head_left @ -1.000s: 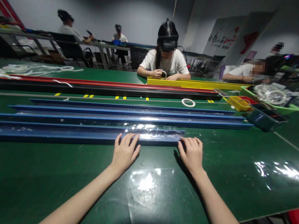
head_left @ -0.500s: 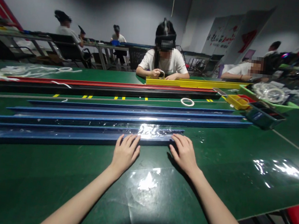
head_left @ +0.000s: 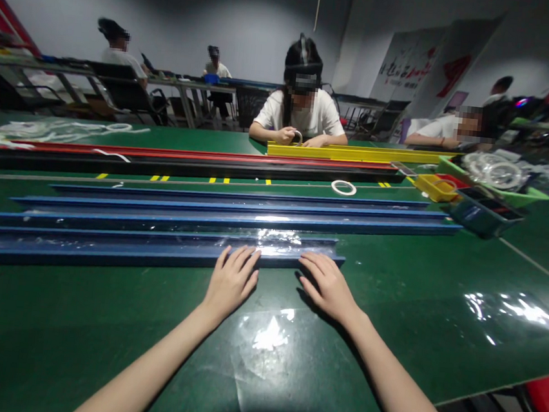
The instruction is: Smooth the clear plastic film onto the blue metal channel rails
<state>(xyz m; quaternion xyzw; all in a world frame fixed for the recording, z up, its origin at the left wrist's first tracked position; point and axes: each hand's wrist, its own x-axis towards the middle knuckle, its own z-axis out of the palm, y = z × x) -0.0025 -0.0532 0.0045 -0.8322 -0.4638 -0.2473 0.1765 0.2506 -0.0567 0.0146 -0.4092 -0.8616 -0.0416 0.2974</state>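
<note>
The nearest long blue channel (head_left: 119, 256) lies across the green table, with shiny clear film (head_left: 275, 245) over its right part. My left hand (head_left: 231, 278) rests fingers-forward on the channel's near edge, its fingers stretched out. Close to the channel's right end, my right hand (head_left: 327, 285) lies with extended fingers on the film and the edge. Neither hand is wrapped round anything. Behind them, more blue channels (head_left: 196, 211) run parallel. A clear sheet (head_left: 270, 348) lies on the table between my forearms.
Red and black strips (head_left: 186, 160) lie farther back, beside a white tape roll (head_left: 343, 188). Bins (head_left: 487, 213) with rolls stand at the right. Across the table a person (head_left: 303, 111) holds a ring-shaped roll by a yellow channel (head_left: 347, 153). Another clear sheet (head_left: 511, 313) lies right.
My right hand has moved slightly left along the channel, and the channel's right end now shows beside it. The film that stuck out past that end has drawn in. My left hand is nearly still.
</note>
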